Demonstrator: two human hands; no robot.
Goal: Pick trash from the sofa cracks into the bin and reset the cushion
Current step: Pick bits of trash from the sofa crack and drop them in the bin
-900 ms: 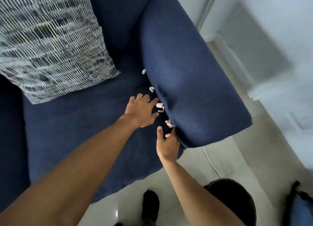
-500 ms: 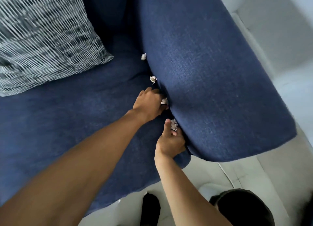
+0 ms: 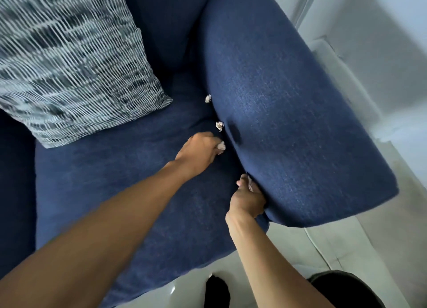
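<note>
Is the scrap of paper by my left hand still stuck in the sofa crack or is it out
Out. The left hand pinches the paper scrap clear of the crack beside the armrest.

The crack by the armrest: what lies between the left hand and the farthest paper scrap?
In the head view, one more crumpled scrap sits in the crack between the left hand and the farthest scrap, against the armrest.

I see a navy blue sofa, a black-and-white striped cushion, whitish paper scraps, a black bin.
</note>
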